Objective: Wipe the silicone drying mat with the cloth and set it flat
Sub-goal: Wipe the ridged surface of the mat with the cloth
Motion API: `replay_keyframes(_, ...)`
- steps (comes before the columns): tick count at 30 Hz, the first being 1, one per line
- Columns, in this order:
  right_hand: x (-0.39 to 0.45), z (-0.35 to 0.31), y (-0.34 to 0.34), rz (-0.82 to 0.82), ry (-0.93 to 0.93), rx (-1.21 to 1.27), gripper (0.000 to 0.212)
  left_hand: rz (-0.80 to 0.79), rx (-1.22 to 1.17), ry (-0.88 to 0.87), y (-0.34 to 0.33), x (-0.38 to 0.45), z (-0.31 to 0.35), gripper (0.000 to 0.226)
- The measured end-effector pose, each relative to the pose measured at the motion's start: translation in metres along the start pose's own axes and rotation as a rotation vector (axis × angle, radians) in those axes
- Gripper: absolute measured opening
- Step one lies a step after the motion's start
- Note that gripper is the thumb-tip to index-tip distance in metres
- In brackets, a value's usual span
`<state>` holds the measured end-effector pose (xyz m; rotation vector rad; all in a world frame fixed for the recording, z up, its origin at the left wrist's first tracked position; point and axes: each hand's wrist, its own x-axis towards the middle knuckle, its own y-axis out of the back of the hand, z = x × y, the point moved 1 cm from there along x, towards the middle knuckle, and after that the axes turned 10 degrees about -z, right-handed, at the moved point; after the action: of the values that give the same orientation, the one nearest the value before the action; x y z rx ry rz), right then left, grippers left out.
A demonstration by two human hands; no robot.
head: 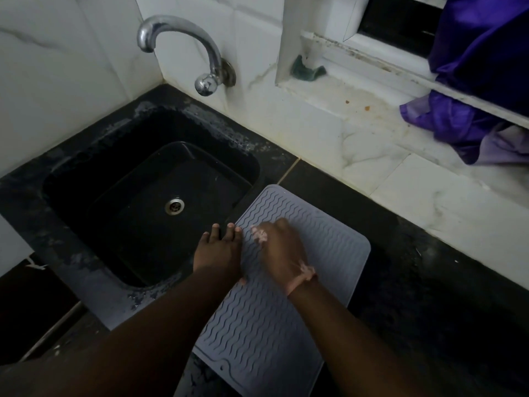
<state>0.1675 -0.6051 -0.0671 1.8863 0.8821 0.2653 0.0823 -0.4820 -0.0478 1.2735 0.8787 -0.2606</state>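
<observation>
Two hands are on the job. The grey mat (274, 296) lies on the dark counter (415, 282), just to the right of the black sink (148, 196). Its left edge sits on the sink's rim, and it looks flat already.

The left hand (219, 249) is at about 9 o'clock from the mat's middle, right at the mat's left edge. Its fingers are straight and spread a little, pointing to 12 o'clock, with the thumb side touching the mat. It looks like it is there to keep the mat from sliding.

The right hand (282, 252) is on top of the mat, up toward 12 o'clock. Its fingers are curled around a small pink cloth (259, 233) — only a bit of the cloth peeks out past the knuckles. A pink band (303, 277) is tied at the wrist.

To wipe well, I think the left hand should press down firmly so the mat stays put. The right hand should rub along the wavy lines, not just across them, so the cloth gets into the grooves. Work from the 12 o'clock end down to the 6 o'clock end — no spot missed. Watch the left edge, since it could slip into the sink.
</observation>
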Motion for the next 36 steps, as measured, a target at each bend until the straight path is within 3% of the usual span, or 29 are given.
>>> replay_keyframes(4,-0.029,-0.013,-0.028,-0.069,0.106,-0.005,0.032,0.044,-0.049,-0.012,-0.004,-0.005,-0.004,0.109)
replay_keyframes(7,-0.017,0.003,-0.022,-0.062,0.138,-0.019,0.023,0.027,-0.077,-0.034,-0.006,-0.007,-0.008,0.115)
replay_keyframes(11,0.034,0.034,0.014,0.023,0.025,-0.084,0.02,0.008,-0.126,-0.06,-0.009,-0.007,-0.01,0.113)
replay_keyframes(15,0.071,0.048,0.042,0.041,-0.171,-0.105,0.04,0.082,-0.128,-0.063,-0.024,-0.021,-0.009,0.096)
replay_keyframes(18,0.073,0.047,0.039,0.049,-0.189,-0.147,0.044,0.094,-0.14,-0.081,-0.041,-0.036,-0.012,0.085)
replay_keyframes(22,0.058,0.04,0.034,0.068,-0.193,-0.082,0.042,0.023,-0.18,-0.11,-0.045,-0.033,-0.022,0.094)
replay_keyframes(25,0.025,0.017,0.018,0.08,-0.13,-0.052,0.035,0.018,-0.188,-0.104,-0.046,-0.031,-0.019,0.094)
replay_keyframes(31,-0.055,-0.034,-0.036,-0.025,0.058,0.037,0.04,0.065,-0.189,-0.133,-0.049,-0.03,-0.021,0.082)
replay_keyframes(36,-0.04,-0.013,-0.02,-0.02,0.068,0.033,0.042,-0.036,-0.188,-0.152,-0.049,-0.046,-0.037,0.098)
